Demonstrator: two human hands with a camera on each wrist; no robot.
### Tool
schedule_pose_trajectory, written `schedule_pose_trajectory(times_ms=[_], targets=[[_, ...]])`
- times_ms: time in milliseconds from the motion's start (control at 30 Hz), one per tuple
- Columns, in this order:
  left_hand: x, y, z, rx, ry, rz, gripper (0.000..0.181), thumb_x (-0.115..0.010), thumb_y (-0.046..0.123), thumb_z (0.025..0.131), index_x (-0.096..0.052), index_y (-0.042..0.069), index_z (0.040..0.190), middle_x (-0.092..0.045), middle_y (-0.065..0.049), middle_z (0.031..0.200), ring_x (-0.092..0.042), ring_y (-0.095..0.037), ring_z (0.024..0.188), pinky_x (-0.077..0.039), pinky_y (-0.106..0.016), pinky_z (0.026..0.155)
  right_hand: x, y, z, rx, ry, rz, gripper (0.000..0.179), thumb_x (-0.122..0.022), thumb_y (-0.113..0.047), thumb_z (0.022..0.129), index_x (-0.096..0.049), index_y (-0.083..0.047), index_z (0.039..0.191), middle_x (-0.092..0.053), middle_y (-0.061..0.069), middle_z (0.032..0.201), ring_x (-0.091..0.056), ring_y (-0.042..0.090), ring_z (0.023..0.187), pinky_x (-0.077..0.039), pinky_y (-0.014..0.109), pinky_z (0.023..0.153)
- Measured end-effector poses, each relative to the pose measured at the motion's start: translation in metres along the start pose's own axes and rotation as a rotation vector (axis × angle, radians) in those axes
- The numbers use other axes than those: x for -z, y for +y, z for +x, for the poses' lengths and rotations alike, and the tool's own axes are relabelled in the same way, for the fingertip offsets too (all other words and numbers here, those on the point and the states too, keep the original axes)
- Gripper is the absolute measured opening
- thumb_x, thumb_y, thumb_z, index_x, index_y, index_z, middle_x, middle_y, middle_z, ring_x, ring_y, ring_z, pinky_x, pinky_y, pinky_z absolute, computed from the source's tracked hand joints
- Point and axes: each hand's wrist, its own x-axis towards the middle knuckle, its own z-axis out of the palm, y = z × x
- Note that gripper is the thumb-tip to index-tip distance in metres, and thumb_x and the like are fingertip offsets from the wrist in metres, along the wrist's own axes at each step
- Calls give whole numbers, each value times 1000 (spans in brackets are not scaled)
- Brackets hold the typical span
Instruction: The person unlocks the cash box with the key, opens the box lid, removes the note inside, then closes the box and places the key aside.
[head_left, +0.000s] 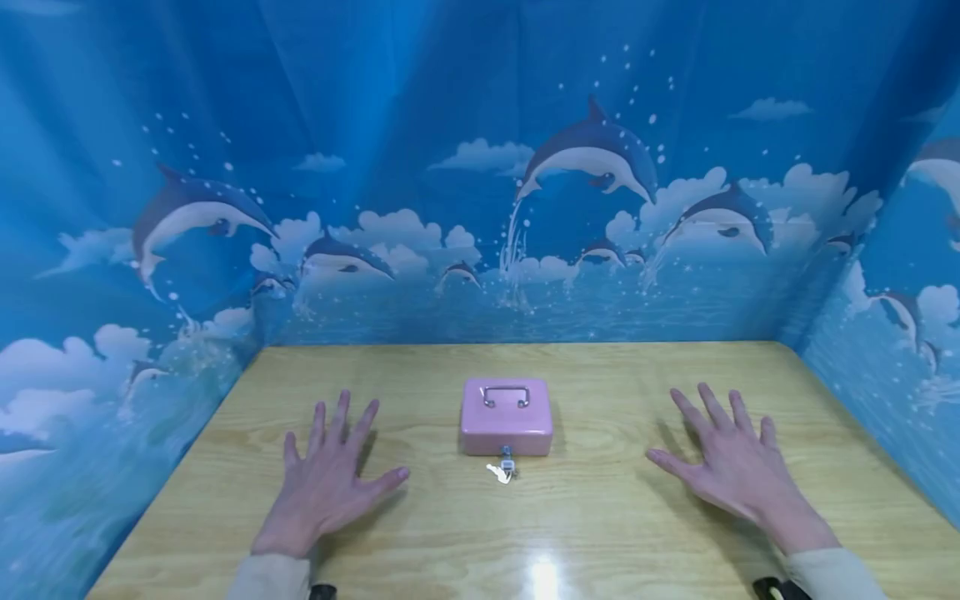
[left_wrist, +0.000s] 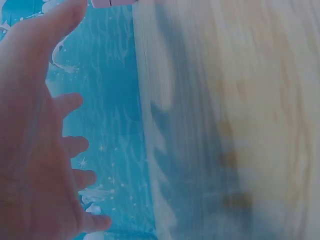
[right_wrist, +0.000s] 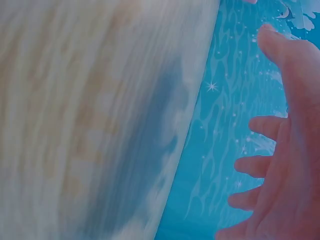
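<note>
In the head view, your left hand [head_left: 322,483] and right hand [head_left: 738,475] spread open, well apart from the pink box [head_left: 506,417] between them, where a hasty brush could knock its front keys [head_left: 501,473] loose. The left wrist view shows that hand gripping nothing; the right wrist view, likewise

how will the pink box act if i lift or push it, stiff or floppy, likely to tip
The box looks stiff: its crisp edges and smooth, glossy surface suggest it should keep its shape. Being low and broad, it would probably slide rather than tip or roll under a gentle push. The keys at its front seem attached, so they may swing when it is lifted.
</note>
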Motion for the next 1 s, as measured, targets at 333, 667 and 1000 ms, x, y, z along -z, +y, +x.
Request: schedule_pose_trajectory(times_ms=[333, 667, 1000], targets=[[-7, 19, 21, -41, -60, -182, 99, -57, 77, 88, -19, 29, 165, -13, -14, 172, -20, -48, 155, -22, -78, 115, -5, -22, 7, 73, -4, 32, 93, -54, -75, 91, -36, -15, 159, -33, 27, 163, -31, 59, 144, -29, 83, 106], [-17, 40, 44, -50, -133, -379, 98, -69, 70, 84, -21, 37, 163, -21, -6, 172, -25, -39, 156, -26, -74, 117, -11, -40, 11, 134, 31, 98, 86, -59, -73, 90, -50, -13, 151, -47, 24, 155, -49, 54, 134, -47, 75, 96], [-22, 53, 60, -100, -139, -469, 104, -71, 73, 79, -23, 35, 163, -26, -1, 170, -29, -33, 155, -28, -71, 118, -17, -60, 9, 139, 25, 212, 78, -59, -70, 92, -54, -16, 147, -56, 19, 149, -56, 48, 130, -48, 72, 98]])
